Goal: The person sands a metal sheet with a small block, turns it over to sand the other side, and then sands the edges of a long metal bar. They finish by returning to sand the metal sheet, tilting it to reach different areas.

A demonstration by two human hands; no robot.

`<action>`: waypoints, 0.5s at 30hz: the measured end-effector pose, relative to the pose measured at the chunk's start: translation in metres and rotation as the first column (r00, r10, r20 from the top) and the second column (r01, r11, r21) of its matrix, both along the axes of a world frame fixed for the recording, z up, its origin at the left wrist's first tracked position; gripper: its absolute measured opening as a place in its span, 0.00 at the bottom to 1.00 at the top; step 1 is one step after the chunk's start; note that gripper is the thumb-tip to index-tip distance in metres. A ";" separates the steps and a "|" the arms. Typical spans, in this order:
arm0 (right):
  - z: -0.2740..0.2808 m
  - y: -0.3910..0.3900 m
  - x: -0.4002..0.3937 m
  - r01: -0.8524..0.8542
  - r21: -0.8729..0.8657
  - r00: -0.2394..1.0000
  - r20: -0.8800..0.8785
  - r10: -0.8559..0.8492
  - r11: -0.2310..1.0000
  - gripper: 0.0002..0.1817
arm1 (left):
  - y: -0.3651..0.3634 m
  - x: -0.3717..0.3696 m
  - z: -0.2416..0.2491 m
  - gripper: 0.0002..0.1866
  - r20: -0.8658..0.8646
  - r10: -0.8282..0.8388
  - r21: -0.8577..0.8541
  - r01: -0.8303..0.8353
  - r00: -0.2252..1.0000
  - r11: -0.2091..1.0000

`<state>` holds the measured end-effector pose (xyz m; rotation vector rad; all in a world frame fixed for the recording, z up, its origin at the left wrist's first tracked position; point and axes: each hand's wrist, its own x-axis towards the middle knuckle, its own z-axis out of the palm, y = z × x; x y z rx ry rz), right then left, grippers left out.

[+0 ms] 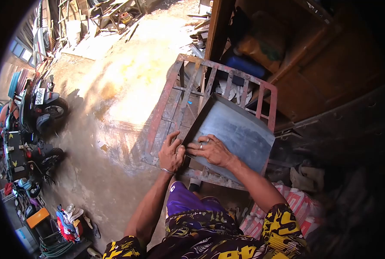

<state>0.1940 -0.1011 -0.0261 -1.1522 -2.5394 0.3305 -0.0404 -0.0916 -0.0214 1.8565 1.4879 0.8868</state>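
Note:
A shallow grey sheet-metal tray [240, 129] with raised sides lies tilted on a worn, red-painted metal frame [171, 82]. My left hand [171, 153] is at the tray's left wall, fingers curled and thumb against the edge. Inside the tray, near that same wall, my right hand [212, 151] has its fingers bent and pinching at the edge, close to the left thumb. A ring shows on the right hand and a bracelet on the left wrist. Whether anything small sits between the fingertips is hidden.
Motorbikes [45, 105] stand along the left. Scrap wood [110, 21] is heaped at the back. A wooden cabinet [330, 64] rises on the right, with red-and-white sacks [296, 205] below it. A bundle of cloth [70, 222] lies at lower left.

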 end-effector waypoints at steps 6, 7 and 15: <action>-0.004 -0.007 -0.012 -0.014 -0.027 0.998 -0.054 0.013 1.000 0.28 | 0.002 -0.002 -0.004 0.10 0.009 -0.026 0.088 0.025 1.000 0.996; -0.003 -0.006 -0.010 -0.028 -0.052 0.997 -0.074 0.024 0.998 0.28 | 0.001 -0.002 -0.003 0.10 0.000 -0.021 0.058 0.021 1.000 0.998; 0.000 -0.005 -0.010 0.004 -0.041 0.998 -0.064 -0.007 0.999 0.25 | 0.002 -0.004 -0.004 0.10 -0.060 -0.046 0.063 0.049 0.997 0.997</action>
